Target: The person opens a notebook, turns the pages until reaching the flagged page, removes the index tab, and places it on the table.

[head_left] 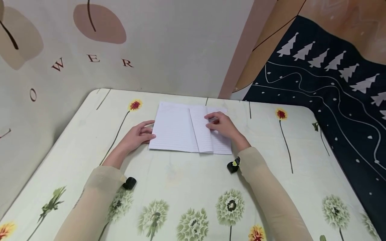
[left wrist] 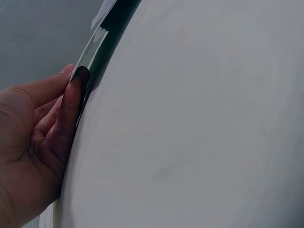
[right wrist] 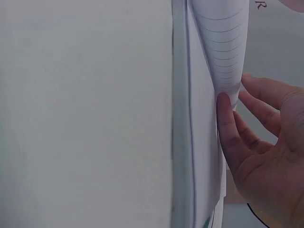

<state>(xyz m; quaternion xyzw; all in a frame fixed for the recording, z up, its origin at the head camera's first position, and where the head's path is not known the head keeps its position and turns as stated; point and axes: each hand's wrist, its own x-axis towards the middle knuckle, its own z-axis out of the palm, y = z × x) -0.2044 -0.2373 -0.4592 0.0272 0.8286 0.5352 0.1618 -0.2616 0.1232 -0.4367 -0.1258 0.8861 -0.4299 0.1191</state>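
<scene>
An open notebook (head_left: 172, 129) with ruled white pages lies on the table. My left hand (head_left: 135, 136) grips its left edge. In the left wrist view the thumb is on the page side and the fingers are behind, by the dark green cover (left wrist: 118, 23). Over the right half, a lifted page (head_left: 201, 134) curves toward the left. My right hand (head_left: 223, 126) pinches that page's edge between thumb and fingers. The right wrist view shows the page (right wrist: 224, 45) bowed upward, with the thumb on its near face.
A pale cloth (head_left: 175, 180) printed with flowers and dandelions covers the table. Behind it hangs a light wall covering (head_left: 181, 50) with letters. Dark fabric (head_left: 319, 80) with white trees borders the right side. A small black device (head_left: 130, 183) sits at each wrist.
</scene>
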